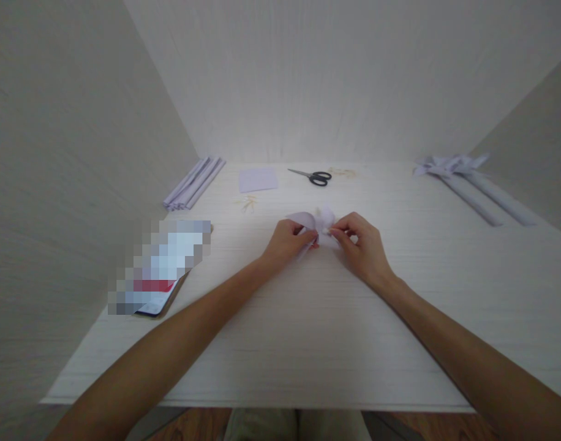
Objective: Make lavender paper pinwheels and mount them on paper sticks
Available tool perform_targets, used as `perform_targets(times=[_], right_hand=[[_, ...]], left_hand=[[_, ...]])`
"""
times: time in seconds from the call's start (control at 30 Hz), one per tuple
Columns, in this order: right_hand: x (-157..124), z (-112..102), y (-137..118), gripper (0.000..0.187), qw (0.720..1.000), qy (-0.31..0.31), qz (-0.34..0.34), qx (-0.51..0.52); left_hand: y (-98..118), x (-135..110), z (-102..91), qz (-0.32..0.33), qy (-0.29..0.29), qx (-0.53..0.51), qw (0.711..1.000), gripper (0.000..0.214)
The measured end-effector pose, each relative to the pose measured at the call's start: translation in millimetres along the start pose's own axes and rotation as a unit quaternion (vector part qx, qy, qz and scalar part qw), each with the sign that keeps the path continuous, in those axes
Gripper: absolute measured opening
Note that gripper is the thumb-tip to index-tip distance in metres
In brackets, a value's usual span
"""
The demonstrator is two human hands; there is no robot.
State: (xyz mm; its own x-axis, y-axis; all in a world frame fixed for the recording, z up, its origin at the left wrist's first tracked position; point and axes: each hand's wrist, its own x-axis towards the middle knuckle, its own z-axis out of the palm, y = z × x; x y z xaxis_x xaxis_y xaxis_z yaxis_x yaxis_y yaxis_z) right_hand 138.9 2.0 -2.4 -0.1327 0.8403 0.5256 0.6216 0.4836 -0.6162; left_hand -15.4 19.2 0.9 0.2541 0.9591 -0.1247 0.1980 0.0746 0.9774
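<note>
A pale lilac pleated paper bow (318, 222), apparently not yet tied, is pinched between left hand (287, 240) and right hand (361, 245); finished stemmed bows (450, 164) are seen far right of the grip.

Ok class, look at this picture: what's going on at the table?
A person at a white table is pinching a small pale paper piece with both hands: the left hand grips its left side and the right hand its right. Beyond the hands lie black scissors and a square paper sheet. A bundle of folded strips lies at the back left, and two rolled paper tubes with bow-like tops at the back right.
</note>
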Motion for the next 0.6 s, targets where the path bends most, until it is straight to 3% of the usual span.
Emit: perform_targets(times=[0.6], right_hand=[[0.0, 3.2, 3.1, 0.011, 0.998, -0.006, 0.056, 0.024]], left_hand=[[-1.5, 1.0, 0.6, 0.015, 0.012, 0.036, 0.999, 0.019]])
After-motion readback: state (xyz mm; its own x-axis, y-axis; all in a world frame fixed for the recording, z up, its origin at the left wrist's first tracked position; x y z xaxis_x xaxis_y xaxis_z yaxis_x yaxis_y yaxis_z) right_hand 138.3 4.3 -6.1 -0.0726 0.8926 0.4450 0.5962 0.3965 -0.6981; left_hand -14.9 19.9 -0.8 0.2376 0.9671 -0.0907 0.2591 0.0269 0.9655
